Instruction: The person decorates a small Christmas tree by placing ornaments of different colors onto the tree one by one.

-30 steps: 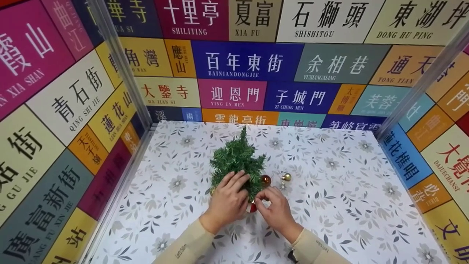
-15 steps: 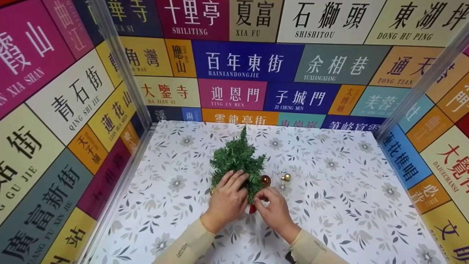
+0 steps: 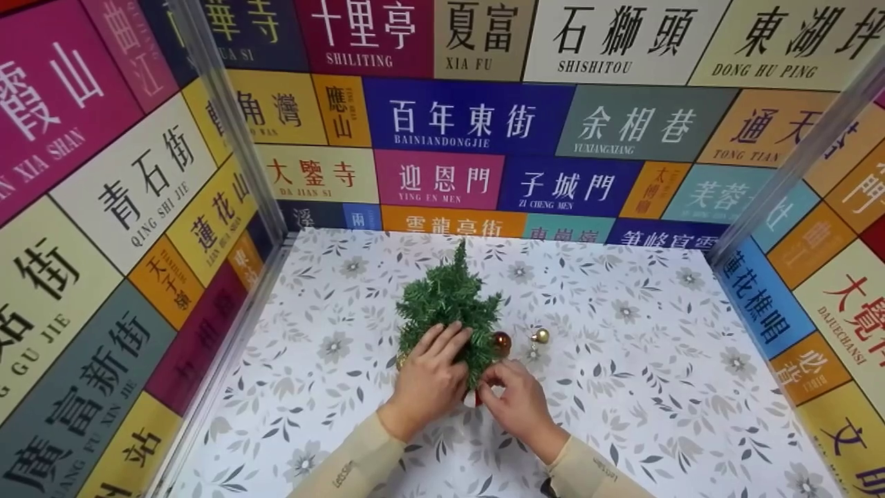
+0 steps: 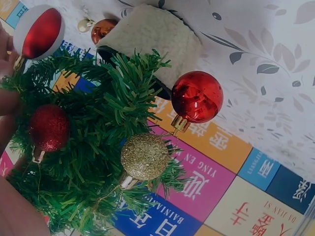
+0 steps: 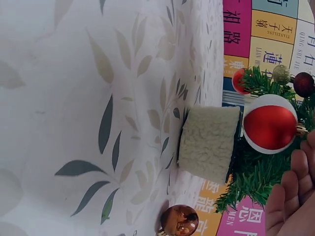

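A small green Christmas tree (image 3: 446,294) stands on the table, its base (image 5: 209,142) wrapped in cream fleece. My left hand (image 3: 430,366) holds the tree's near side, fingers laid over the branches. At the right, my right hand (image 3: 515,398) pinches with thumb and index finger at the gold cap end of a red-and-white Christmas ball (image 5: 269,124), beside the lower branches. Its hanging loop is hidden by the fingers. Other balls hang on the tree: a shiny red ball (image 4: 197,97), a gold glitter ball (image 4: 144,156) and a dark red glitter ball (image 4: 49,128).
Right of the tree, a copper-brown ball (image 3: 501,341) and a small gold ball (image 3: 539,336) lie on the leaf-patterned tablecloth (image 3: 622,387). Panels with colourful signs (image 3: 467,114) enclose the table at the back and both sides.
The right hand's fingers shift slightly at the branch and the red-and-white ball turns a little beneath them. The left hand keeps its place on the tree.
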The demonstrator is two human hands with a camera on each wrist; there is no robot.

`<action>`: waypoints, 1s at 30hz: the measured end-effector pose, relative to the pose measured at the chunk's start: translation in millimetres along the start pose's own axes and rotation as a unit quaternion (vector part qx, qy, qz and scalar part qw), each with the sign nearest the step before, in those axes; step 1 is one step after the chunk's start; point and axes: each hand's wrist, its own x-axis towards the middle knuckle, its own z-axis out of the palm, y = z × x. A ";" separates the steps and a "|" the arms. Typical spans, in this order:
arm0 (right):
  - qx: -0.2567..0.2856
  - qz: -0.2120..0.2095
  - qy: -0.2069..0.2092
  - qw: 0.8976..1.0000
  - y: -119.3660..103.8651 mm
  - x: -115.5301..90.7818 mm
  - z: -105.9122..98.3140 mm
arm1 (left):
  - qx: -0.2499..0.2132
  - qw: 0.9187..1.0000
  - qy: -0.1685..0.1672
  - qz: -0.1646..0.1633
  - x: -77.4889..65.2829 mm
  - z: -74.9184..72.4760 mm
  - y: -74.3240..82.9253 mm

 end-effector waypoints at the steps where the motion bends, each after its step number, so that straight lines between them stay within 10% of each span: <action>1: -0.005 -0.002 -0.003 1.000 -0.3 -0.2 0.1 | 0.001 1.000 -0.003 0.002 -0.3 0.0 -0.3; 16: -0.007 -0.008 -0.020 1.000 0.4 -2.0 -0.1 | 0.001 1.000 -0.009 -0.008 -3.3 -1.6 -0.7; 30: 0.001 -0.021 -0.016 1.000 8.8 -4.5 -6.1 | -0.010 0.995 0.055 -0.078 -8.5 -7.9 -11.0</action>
